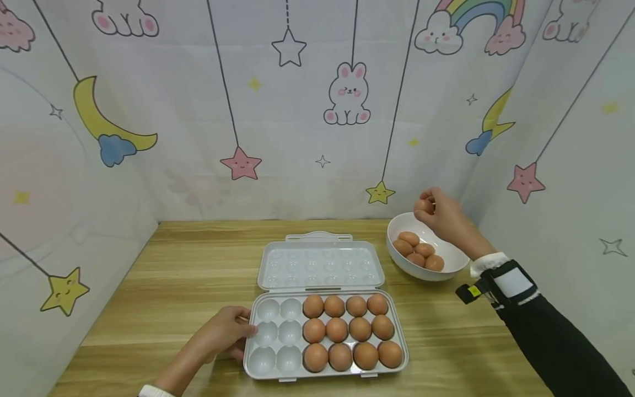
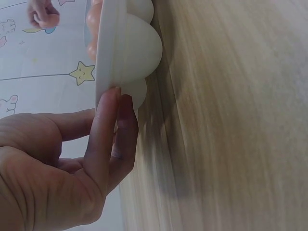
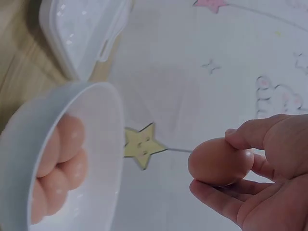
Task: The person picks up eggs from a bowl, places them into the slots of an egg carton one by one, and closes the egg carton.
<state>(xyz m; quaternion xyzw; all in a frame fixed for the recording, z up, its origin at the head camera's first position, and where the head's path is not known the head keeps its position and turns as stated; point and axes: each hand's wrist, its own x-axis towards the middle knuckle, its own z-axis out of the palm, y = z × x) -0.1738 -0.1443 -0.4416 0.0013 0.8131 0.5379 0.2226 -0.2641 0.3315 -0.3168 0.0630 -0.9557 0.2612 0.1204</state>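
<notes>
Hands: two, both occupied. Left hand [image 1: 225, 333] — grasping the left edge of the egg carton [image 1: 327, 375], fingers against the rim and side. Right hand [image 1: 443, 216] — pinching one egg [image 3: 220, 162] between thumb and fingers, held up above the far side of the bowl [image 1: 451, 255].

Carton: one, white, near the front of the wooden table [image 1: 198, 275]. Cups counted: 18, in three rows of six. Filled: 12, each with one brown egg, forming the four columns on the right. Bare: 6, the two columns on the left, next to the left hand. Lid [image 1: 321, 264]: one, hinged at the far edge and folded fully back behind the carton.

Bowl: one, white, round, upright, to the right of the lid and near the cloth wall [image 1: 297, 121]. Contents: 5 brown eggs [image 1: 424, 250], grouped together on the side toward the carton; same count in the right wrist view.

Egg tally: 12 in carton, 5 in bowl, 1 in hand; 18 visible in all.

Right forearm: black sleeve [image 1: 560, 342], one strapped device [image 1: 513, 282] at the wrist.
</notes>
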